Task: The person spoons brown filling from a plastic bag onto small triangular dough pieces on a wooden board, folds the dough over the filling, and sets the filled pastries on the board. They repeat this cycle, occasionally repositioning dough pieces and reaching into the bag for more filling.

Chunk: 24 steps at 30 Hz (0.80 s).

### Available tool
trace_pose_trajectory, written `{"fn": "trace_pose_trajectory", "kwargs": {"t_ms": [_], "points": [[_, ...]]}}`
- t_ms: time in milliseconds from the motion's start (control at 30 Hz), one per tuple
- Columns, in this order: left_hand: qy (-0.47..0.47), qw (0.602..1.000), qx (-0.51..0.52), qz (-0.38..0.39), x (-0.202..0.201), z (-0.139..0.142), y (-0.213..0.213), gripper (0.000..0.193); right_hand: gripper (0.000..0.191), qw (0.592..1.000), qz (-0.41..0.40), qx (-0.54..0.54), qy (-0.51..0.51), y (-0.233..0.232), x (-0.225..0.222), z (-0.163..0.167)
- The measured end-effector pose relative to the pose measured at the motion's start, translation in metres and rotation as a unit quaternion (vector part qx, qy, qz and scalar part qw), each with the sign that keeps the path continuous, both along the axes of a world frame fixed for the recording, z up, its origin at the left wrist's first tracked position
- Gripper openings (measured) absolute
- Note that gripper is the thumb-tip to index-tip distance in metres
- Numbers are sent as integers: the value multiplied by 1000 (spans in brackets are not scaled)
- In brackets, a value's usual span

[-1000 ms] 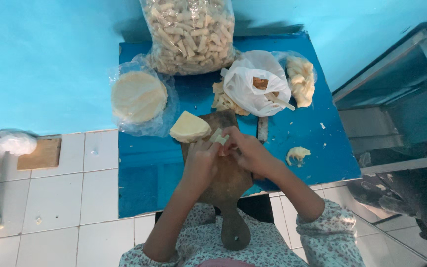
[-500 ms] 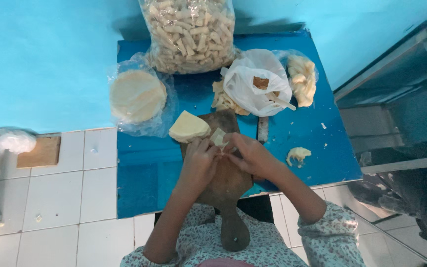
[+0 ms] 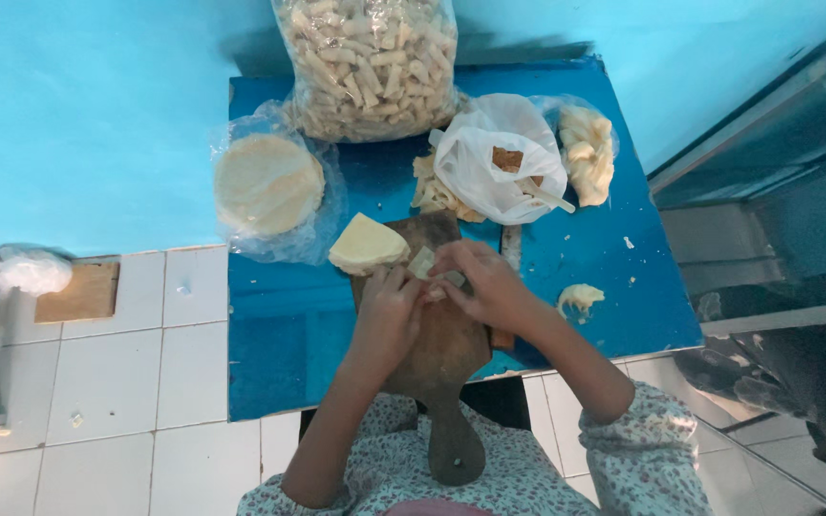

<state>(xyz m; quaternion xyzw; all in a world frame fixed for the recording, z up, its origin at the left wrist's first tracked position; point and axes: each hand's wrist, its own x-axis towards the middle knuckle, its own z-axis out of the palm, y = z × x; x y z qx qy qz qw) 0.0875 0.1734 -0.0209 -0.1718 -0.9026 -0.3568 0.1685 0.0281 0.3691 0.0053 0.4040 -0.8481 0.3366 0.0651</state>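
On the far left of the blue table (image 3: 279, 334) sits a bagged stack of round wrappers (image 3: 268, 183); nearer, a wedge of folded sheets (image 3: 367, 245) rests on the wooden board (image 3: 441, 354). Left hand (image 3: 389, 311) and right hand (image 3: 489, 284) both pinch a small pale wrapper piece (image 3: 422, 263), seemingly mid-roll. Next calls for tightening it evenly, I'd say.

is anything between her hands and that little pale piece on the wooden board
Nothing visible: the left hand and right hand already touch the small pale piece on the wooden board.
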Motion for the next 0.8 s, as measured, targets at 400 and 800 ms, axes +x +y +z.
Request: {"fn": "trace_pose_trajectory", "kwargs": {"t_ms": [400,800], "points": [[-13,1000,20,2,-10,14,-11,13,49,998,10,60,-26,-7,-1,20],[21,999,17,23,-14,11,-9,14,36,999,-27,26,29,-7,4,3]]}}
